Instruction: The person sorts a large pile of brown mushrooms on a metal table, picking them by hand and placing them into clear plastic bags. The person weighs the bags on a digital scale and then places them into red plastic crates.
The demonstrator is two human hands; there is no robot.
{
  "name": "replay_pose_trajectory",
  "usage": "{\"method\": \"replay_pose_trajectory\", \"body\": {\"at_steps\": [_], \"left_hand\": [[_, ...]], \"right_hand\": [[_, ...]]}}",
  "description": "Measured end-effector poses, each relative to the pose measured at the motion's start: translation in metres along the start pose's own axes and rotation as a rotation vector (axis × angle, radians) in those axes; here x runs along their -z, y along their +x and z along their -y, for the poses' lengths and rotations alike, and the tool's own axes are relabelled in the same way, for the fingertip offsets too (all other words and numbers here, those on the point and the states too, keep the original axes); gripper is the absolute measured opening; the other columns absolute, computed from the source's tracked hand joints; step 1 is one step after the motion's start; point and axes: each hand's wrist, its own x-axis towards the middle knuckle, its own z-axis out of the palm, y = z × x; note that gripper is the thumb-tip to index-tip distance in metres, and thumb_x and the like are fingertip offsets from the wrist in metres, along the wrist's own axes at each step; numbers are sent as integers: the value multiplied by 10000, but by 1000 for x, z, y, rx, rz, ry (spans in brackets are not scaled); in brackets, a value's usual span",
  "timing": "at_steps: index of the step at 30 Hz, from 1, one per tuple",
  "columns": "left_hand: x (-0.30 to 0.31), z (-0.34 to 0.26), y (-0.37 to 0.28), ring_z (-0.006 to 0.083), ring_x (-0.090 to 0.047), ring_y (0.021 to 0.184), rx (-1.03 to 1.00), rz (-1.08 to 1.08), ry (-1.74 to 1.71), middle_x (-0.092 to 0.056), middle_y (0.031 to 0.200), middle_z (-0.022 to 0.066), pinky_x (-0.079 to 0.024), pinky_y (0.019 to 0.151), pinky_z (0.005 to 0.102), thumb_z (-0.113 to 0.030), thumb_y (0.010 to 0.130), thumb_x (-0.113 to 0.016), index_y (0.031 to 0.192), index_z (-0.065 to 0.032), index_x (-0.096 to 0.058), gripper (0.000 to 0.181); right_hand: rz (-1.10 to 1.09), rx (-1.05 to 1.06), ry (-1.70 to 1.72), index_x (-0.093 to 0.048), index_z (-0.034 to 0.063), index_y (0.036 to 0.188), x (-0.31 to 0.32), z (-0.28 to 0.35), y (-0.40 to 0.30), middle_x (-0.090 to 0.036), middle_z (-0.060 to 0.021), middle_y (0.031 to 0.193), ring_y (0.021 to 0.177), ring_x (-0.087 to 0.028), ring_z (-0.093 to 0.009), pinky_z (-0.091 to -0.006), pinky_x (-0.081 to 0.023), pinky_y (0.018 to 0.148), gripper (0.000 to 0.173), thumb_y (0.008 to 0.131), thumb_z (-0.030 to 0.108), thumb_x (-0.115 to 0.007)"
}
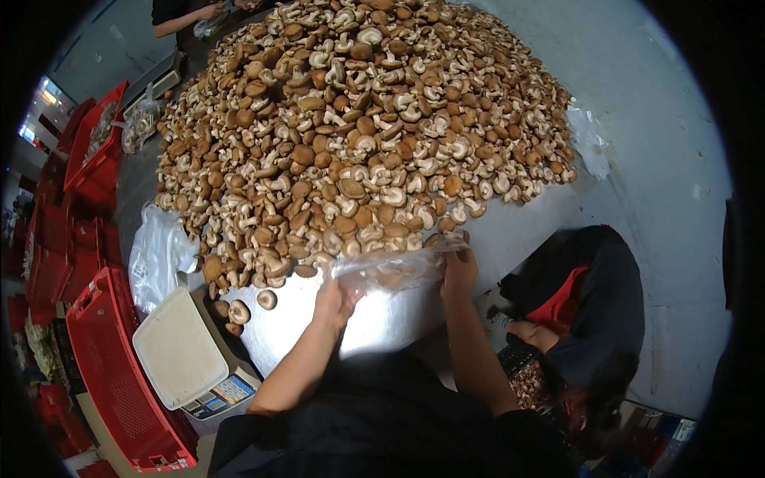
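A clear plastic bag (pixel 394 267) is stretched sideways between my two hands at the near edge of a mushroom heap. My left hand (pixel 337 302) grips its left side, and my right hand (pixel 460 272) grips its right side. Through the film I see mushrooms, but cannot tell whether they lie inside or behind it. The large heap of shiitake mushrooms (pixel 364 143) covers most of the metal table (pixel 281 325) ahead of me. A few loose mushrooms (pixel 239 312) lie near the table's left front.
A weighing scale (pixel 179 352) stands at my left, beside a stack of white plastic bags (pixel 156 257). Red crates (pixel 119 376) line the left side. At right a person in dark clothing (pixel 597 299) bends by a crate of mushrooms (pixel 527 382). Another person's arm (pixel 185 23) shows at the far left.
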Motion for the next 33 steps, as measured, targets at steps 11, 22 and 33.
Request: {"method": "replay_pose_trajectory", "body": {"at_steps": [11, 22, 33], "left_hand": [[-20, -129, 25, 196, -603, 762, -226, -285, 288, -601, 926, 95, -520, 660, 333, -348, 934, -496, 1102, 13, -502, 398], [-25, -159, 43, 218, -578, 990, 129, 179, 730, -577, 1058, 109, -511, 841, 428, -272, 821, -676, 1232, -27, -434, 536], [-17, -156, 2, 264, -499, 1113, 158, 190, 424, -502, 1178, 132, -486, 860, 457, -531, 780, -633, 1263, -60, -428, 705]], "right_hand": [[345, -385, -123, -537, 5, 1142, -75, -11, 64, -560, -135, 1082, 877, -592, -221, -335, -494, 727, 464, 923, 407, -463], [1207, -193, -285, -439, 42, 1295, -121, 16, 61, -520, -84, 1248, 1121, -496, -201, -304, -389, 971, 538, 871, 339, -585], [1398, 273, -829, -603, 79, 1120, -167, 89, -17, -535, -116, 1186, 1087, -514, -237, -361, -431, 917, 406, 790, 295, -700]]}}
